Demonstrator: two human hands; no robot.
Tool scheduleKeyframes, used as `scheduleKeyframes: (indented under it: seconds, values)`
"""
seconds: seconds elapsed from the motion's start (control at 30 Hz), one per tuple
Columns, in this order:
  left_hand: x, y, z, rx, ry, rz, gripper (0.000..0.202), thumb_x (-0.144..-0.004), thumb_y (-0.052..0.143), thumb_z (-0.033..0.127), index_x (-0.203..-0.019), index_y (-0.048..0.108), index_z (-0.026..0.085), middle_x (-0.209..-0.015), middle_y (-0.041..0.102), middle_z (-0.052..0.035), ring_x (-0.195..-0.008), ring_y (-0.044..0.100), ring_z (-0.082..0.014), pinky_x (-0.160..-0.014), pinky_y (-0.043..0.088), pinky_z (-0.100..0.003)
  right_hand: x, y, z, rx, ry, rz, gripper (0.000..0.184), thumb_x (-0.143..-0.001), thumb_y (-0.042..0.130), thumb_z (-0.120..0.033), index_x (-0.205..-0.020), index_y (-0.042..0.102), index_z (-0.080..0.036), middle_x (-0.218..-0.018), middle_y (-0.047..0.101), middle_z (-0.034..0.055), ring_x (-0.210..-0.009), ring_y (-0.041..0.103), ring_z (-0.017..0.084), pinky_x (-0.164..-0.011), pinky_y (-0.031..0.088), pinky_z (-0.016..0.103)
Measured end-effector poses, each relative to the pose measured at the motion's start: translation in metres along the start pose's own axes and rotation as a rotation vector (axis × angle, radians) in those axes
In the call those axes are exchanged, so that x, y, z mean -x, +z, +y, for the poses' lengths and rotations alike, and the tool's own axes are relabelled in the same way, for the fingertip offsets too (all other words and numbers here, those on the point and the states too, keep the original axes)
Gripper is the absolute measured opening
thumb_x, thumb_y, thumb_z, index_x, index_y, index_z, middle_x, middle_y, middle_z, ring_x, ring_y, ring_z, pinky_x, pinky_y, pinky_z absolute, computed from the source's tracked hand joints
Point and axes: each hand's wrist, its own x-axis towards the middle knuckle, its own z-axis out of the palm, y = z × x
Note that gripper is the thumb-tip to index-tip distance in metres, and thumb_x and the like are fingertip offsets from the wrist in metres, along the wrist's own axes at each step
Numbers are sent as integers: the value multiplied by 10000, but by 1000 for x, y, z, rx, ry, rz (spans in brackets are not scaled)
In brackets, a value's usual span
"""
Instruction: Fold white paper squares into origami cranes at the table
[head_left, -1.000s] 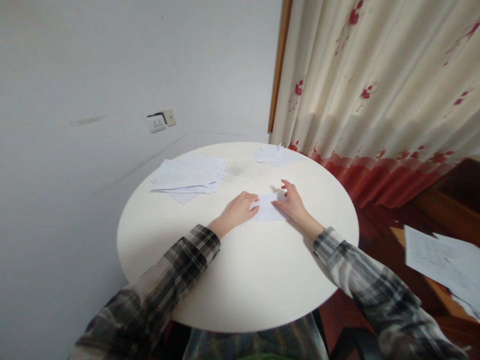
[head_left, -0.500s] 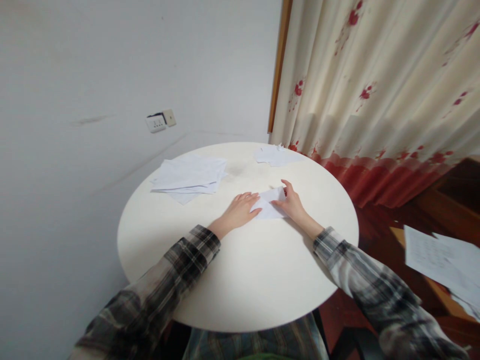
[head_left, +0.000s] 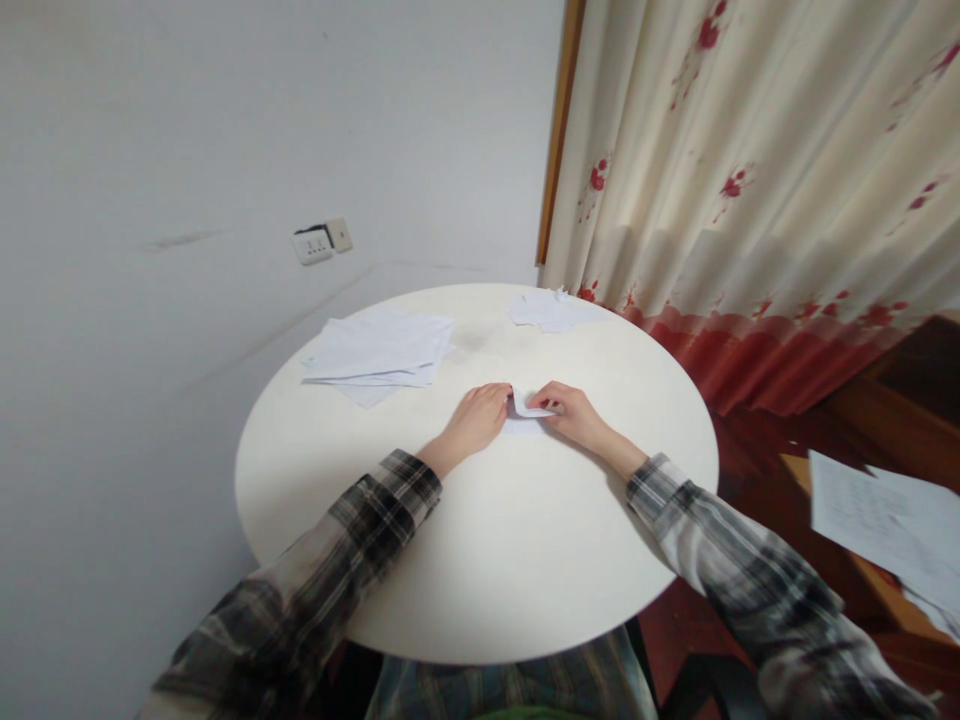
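A small piece of white paper [head_left: 523, 426] lies on the round white table, its far part raised and bent over toward me. On its left edge rests my left hand [head_left: 480, 415], fingers close together and curled at the tips around the paper. My right hand [head_left: 574, 412] pinches the raised part of the paper from the right, thumb and fingertips touching it. The fingertips hide part of both side edges.
The round white table [head_left: 495, 540] carries a stack of white sheets [head_left: 375, 345] at the back left and smaller paper pieces [head_left: 551, 308] at the back. Written sheets [head_left: 877, 510] lie on wooden furniture at the right. A curtain [head_left: 750, 200] hangs behind, beside a wall with a socket [head_left: 313, 245].
My right hand has closed its fingers and come left and nearer, bending the paper's far part over. My left hand has drawn its fingers in at the left edge.
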Motion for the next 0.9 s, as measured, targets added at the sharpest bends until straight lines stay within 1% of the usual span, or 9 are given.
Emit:
scheduleKeyframes:
  seconds: [0.2, 0.33, 0.43, 0.53, 0.63, 0.77, 0.9]
  values:
    - [-1, -1, 2, -13, -65, -24, 266, -810, 404, 123, -1064, 479, 150, -1047, 603, -91, -1031, 543, -193, -904, 406, -339, 0, 2, 3, 9, -56, -31, 318, -583, 470, 18, -774, 640, -170, -816, 609, 36, -794, 553, 147, -769, 431, 277]
    - [0, 0, 1, -53, -68, -27, 330, -821, 397, 143, -1148, 430, 127, -1091, 586, -114, -1049, 535, -200, -911, 399, -341, 0, 3, 5, 9, -68, -46, 308, -578, 473, 34, -743, 636, -168, -802, 605, 33, -787, 554, 143, -764, 430, 274]
    - [0, 1, 0, -61, -53, -27, 380, -833, 383, 161, -1212, 397, 132, -1157, 561, -121, -1089, 511, -201, -929, 384, -352, 0, 3, 5, 1, -71, -51, 296, -579, 474, 40, -717, 633, -169, -794, 602, 31, -780, 555, 140, -761, 430, 271]
    - [0, 2, -1, -54, -24, -37, 346, -847, 361, 171, -1181, 449, 150, -1195, 549, -104, -1130, 481, -193, -949, 368, -349, 0, 3, 5, -2, -66, -54, 284, -582, 478, 41, -698, 632, -169, -786, 599, 29, -770, 554, 138, -754, 430, 268]
    - [0, 2, -1, -52, -5, -33, 310, -870, 340, 201, -1139, 489, 161, -1184, 561, -85, -1129, 479, -186, -950, 369, -341, 0, 3, 5, -8, -60, -57, 277, -587, 482, 40, -693, 632, -167, -784, 596, 29, -766, 552, 136, -749, 430, 266]
    - [1, 2, 0, -54, -8, -11, 319, -890, 345, 303, -1145, 482, 168, -1179, 563, -83, -1124, 481, -191, -946, 372, -346, 0, 3, 5, -9, -55, -60, 279, -589, 480, 42, -696, 632, -166, -786, 593, 29, -762, 550, 133, -750, 430, 266]
    - [1, 2, 0, -50, -14, -21, 334, -879, 374, 319, -1158, 476, 166, -1193, 553, -86, -1135, 471, -192, -956, 363, -346, 0, 3, 4, 0, -55, -70, 278, -586, 479, 42, -694, 631, -164, -787, 591, 29, -759, 548, 132, -749, 430, 267]
